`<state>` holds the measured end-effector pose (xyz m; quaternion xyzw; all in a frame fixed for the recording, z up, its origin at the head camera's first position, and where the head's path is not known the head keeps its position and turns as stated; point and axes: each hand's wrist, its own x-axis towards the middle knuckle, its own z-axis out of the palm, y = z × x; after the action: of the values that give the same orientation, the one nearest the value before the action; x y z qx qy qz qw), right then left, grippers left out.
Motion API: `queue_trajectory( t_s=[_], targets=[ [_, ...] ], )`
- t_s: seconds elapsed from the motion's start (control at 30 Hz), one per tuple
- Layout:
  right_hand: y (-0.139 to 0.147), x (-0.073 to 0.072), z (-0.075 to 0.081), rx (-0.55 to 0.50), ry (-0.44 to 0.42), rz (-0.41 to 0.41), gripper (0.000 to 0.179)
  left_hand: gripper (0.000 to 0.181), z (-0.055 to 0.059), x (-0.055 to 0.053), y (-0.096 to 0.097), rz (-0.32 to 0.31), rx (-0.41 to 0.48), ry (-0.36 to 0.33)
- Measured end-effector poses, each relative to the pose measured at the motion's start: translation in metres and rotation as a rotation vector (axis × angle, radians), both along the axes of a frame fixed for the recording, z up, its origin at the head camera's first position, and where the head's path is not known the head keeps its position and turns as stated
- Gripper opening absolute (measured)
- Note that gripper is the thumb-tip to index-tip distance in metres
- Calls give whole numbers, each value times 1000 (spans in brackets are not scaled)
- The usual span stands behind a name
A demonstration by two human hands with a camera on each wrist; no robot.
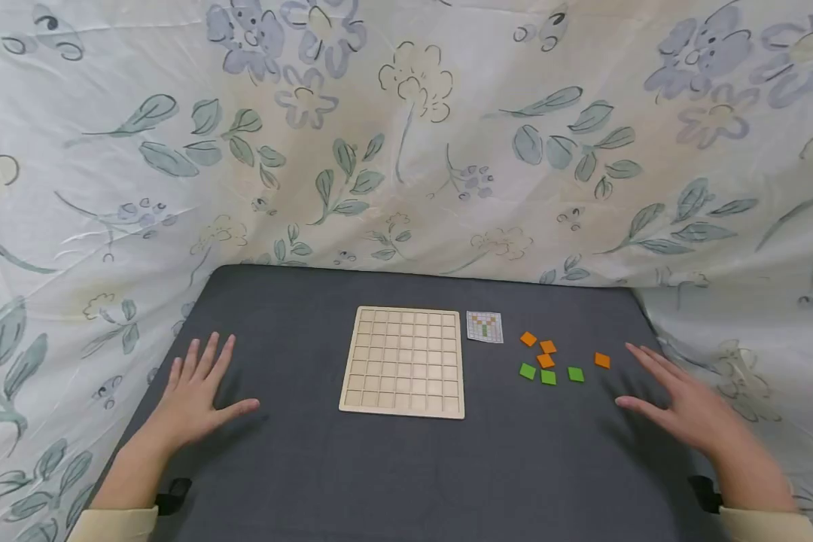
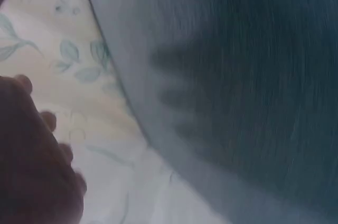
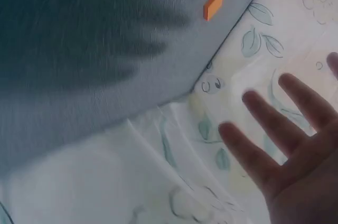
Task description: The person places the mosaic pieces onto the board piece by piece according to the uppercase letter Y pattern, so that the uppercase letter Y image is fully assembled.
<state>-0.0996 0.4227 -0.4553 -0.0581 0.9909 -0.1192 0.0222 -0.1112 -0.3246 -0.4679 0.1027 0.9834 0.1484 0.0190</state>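
Observation:
In the head view a pale wooden grid board [image 1: 403, 362] lies on the dark table, with a small printed pattern card [image 1: 484, 327] by its upper right corner. Several orange square tiles [image 1: 545, 360] and green square tiles [image 1: 548, 377] lie scattered to the right of the board. My left hand [image 1: 193, 391] hovers over the table's left side, fingers spread, holding nothing. Over the right side hovers my right hand [image 1: 684, 403], also spread and holding nothing; nearest to it is a lone orange tile [image 1: 602, 360], which the right wrist view shows too.
A dark grey cloth [image 1: 298, 467] covers the table. White curtain fabric [image 1: 406, 150] with flowers and leaves hangs behind the table and along both sides. Black straps [image 1: 173, 497] sit at both wrists below pale yellow sleeves [image 1: 114, 525].

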Motion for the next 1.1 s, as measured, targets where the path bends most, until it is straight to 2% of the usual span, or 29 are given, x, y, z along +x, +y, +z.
queue_trajectory(
  t_s=[0.1, 0.17, 0.23, 0.33, 0.47, 0.6, 0.73, 0.97, 1.1],
  targets=[
    [-3, -4, -9, -56, 48, -19, 97, 111, -12, -5, 14, -63, 127, -17],
    [-5, -8, -17, -105, 108, -3, 89, 109, -19, -8, 25, -90, 178, -15],
    [-6, -12, -24, -155, 175, 24, 78, 107, -24, -10, 37, -103, 228, -21],
    [-8, -17, -35, -214, 229, 56, 64, 107, -31, -13, 57, -109, 300, -34],
    [-11, -20, -48, -233, 201, 29, 57, 107, -37, -15, 80, -112, 375, -61],
    [-14, -22, -56, -230, 122, -22, 56, 109, -45, -16, 97, -137, 388, -68],
    [-20, -30, -60, -218, 56, -29, 54, 111, -51, -19, 107, -168, 366, -86],
    [-29, -46, -61, -193, -2, -14, 53, 116, -57, -30, 128, -194, 261, -124],
    [-36, -52, -65, -197, -24, -18, 50, 113, -60, -32, 138, -190, 201, -162]
  ],
)
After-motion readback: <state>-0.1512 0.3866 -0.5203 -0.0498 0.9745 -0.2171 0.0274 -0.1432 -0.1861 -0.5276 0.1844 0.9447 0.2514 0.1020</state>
